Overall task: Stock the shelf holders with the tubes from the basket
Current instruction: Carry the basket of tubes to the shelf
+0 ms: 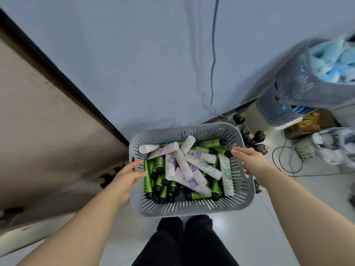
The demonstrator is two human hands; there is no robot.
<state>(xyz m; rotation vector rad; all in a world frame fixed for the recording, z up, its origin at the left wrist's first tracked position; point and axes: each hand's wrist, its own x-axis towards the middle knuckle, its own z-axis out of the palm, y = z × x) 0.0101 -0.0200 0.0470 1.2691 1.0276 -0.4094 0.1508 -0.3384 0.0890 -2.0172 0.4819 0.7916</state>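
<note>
Reaching from near, left hand (128, 174) and right hand (249, 160) are touching, fingers straight, opposite rims of the grey slotted plastic basket (192, 210); I am seeing green and white plastic tubes (182, 166) lying inside.

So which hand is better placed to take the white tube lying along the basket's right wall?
Probably right. The right hand reaches over the basket at its right rim, fingertips close to that white tube. The left hand sits at the opposite rim, with the tube pile between.

A grey slotted basket (192, 210) holds a heap; black-capped green tubes (148, 179) lie lowest. White tubes (183, 166) crisscross on top.
</note>
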